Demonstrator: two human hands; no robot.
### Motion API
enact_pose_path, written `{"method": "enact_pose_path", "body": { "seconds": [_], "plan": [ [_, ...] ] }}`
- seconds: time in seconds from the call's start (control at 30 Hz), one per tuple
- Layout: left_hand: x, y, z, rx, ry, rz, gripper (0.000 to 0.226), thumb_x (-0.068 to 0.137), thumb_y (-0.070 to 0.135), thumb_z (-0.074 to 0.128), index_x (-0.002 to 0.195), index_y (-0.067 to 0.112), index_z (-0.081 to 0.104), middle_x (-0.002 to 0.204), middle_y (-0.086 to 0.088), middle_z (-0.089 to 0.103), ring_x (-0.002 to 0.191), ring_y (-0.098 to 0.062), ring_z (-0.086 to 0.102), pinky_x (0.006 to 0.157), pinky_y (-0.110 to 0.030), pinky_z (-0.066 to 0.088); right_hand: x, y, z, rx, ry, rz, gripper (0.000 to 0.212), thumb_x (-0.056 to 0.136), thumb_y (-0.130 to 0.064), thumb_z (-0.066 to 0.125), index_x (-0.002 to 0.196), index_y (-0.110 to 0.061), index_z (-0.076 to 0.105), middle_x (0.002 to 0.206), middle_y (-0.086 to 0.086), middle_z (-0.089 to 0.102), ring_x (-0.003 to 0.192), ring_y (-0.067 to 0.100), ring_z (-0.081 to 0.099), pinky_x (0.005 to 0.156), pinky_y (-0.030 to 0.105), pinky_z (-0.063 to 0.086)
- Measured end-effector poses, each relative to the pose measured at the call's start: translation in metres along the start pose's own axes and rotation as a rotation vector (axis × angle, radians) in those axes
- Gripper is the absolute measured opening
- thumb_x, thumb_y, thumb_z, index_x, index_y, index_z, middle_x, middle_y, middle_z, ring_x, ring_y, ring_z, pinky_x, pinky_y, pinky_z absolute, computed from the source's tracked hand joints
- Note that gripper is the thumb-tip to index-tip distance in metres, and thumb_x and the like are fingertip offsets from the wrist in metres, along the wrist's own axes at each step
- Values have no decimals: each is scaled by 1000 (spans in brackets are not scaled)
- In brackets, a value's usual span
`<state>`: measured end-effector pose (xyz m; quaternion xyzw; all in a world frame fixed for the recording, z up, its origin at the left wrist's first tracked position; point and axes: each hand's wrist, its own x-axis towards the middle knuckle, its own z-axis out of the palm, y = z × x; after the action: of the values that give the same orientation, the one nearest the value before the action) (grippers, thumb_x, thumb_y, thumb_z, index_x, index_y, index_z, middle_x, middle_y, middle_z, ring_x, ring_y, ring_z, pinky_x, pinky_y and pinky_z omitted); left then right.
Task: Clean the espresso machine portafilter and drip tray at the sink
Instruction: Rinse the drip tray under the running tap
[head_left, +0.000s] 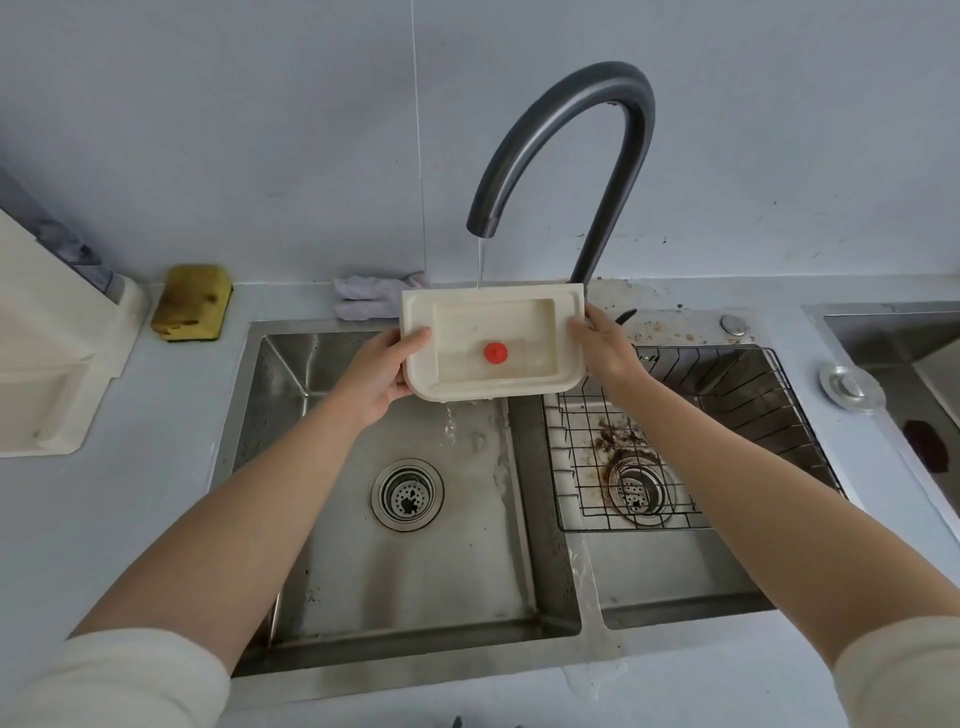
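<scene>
Surrounds: sponge (192, 301), cloth (371, 296) on rear counter; wire rack (675, 415) in R basin (675, 582); faucet (587, 104) running.
Position: drip tray (493, 296) under stream, over L basin (415, 571).
Axis: long L–R, open face toward camera, water spilling off near edge.
Look: cream plastic, red plug (496, 352) in well.
Grip: left hand (382, 371), right hand (605, 351) clasp short ends.

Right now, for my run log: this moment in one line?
rinse | drip tray under running faucet | left hand holds left edge | right hand holds right edge
</scene>
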<state>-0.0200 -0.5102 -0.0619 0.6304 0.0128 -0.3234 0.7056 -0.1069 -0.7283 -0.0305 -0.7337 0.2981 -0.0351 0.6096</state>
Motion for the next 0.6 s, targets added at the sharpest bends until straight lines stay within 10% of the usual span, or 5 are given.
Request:
{"method": "enact_pose_path", "body": {
  "seconds": [0.27, 0.6],
  "plan": [
    [-11, -3, -38, 19, 93, 0, 30, 92, 28, 53, 118, 15, 52, 119, -6, 61, 110, -26, 57, 96, -50, 46, 1, 1, 34, 12, -133, 23, 36, 98, -12, 39, 133, -8, 44, 115, 5, 59, 113, 26, 54, 101, 41, 43],
    [-23, -1, -62, -104, 164, 10, 29, 95, 26, 48, 121, 14, 51, 110, -4, 63, 99, -20, 60, 78, -39, 52, 3, -4, 65, -13, -212, 67, 37, 99, -16, 40, 135, -12, 44, 129, 11, 56, 115, 28, 56, 96, 47, 48]
  ]
}}
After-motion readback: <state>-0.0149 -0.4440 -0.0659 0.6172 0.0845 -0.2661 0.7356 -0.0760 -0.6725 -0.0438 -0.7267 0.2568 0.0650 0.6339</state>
